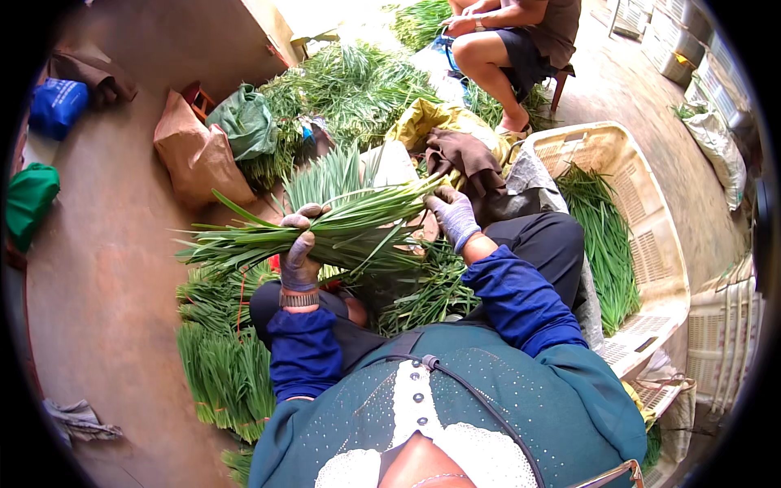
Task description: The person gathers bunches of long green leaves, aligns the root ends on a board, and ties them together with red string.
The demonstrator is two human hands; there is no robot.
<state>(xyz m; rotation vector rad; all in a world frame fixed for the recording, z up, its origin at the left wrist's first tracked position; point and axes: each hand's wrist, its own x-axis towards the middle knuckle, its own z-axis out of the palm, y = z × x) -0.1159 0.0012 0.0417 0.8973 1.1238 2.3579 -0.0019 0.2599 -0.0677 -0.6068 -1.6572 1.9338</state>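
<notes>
A loose bunch of long green leaves, apparently garlic chives point(360, 213), lies across the front of my body with its pale stem ends to the right. My left hand point(301, 253), in a soiled grey glove, is wrapped around its middle from below. At the stem ends, the gloved fingers of my right hand point(453, 215) pinch some of the stalks. More loose chives point(430, 287) lie between my knees, under the held bunch. Behind it, another sheaf of chives point(326, 177) shows, partly covered.
Tied chive bundles point(226, 366) are stacked on the floor at my left. A plastic crate point(656, 244) holding chives point(601, 256) stands at my right. Ahead are a brown cloth point(467, 155), a yellow sack point(421, 116) and a large chive heap point(360, 79). A seated person point(518, 43) works beyond.
</notes>
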